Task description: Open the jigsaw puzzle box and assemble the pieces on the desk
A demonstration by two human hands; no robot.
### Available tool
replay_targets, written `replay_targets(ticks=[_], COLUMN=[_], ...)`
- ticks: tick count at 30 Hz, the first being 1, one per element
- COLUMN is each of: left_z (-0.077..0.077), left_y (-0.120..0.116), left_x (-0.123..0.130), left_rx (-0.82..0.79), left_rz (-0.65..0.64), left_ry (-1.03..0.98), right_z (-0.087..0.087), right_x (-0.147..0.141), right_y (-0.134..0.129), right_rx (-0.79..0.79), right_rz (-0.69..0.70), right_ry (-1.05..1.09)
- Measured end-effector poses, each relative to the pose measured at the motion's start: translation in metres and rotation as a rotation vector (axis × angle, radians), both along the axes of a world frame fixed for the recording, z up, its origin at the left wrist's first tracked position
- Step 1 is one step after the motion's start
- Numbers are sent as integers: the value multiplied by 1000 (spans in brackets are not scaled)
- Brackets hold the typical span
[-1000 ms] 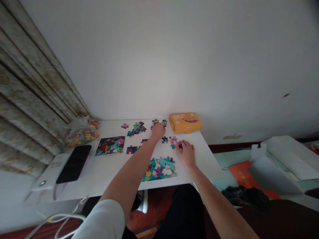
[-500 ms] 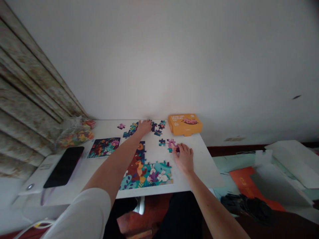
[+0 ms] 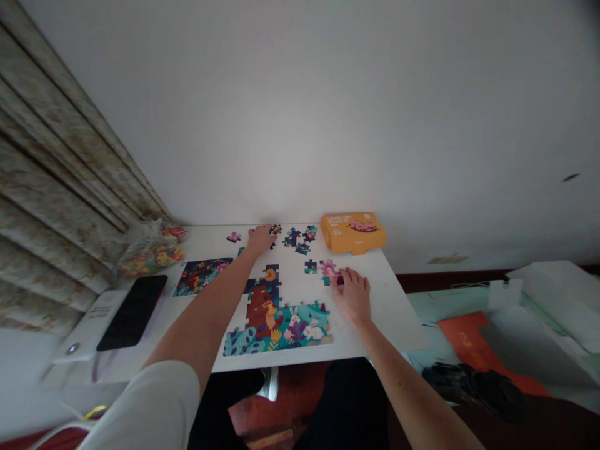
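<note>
Your left grip [image 3: 261, 238] apart, touching nothing visible, beside loose dark jigsaw pieces [image 3: 294, 237] beyond assembled jigsaw [image 3: 276, 325]; your right grip [image 3: 353, 295] on pink jigsaw pieces [image 3: 328, 270], clamp unclear.

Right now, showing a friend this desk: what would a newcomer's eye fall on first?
The orange puzzle box at the far edge of the white table stands out, with the part-built rabbit jigsaw puzzle near the front edge. The right hand is at pink-purple pieces, the left hand among loose pieces farther back.
</note>
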State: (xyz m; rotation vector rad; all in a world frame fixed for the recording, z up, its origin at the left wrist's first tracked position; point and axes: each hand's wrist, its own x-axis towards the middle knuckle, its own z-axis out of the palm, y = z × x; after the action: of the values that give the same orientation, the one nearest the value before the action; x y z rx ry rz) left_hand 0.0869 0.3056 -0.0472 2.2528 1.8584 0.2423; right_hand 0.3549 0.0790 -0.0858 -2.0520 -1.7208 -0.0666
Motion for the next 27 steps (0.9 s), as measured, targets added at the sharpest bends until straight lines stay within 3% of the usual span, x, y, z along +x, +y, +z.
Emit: replay_targets(ticks=[11,20,24,27], left_z=[-1,-2,4,6], left_y=[8,26,19,-4], left_x=[25,39,47,68], left_rx=[29,-54,36,97], left_rz=[169,332,330,399], left_ry=[-50,-340,-572,-673], right_z=[-1,1,-1,-3], right_x=[1,0,1,2], right_y=[1,1,1,1], right_rx=[-11,-13,-4,-3], right_rz=[-3,0,0,-1], right_ry=[2,2,10,28])
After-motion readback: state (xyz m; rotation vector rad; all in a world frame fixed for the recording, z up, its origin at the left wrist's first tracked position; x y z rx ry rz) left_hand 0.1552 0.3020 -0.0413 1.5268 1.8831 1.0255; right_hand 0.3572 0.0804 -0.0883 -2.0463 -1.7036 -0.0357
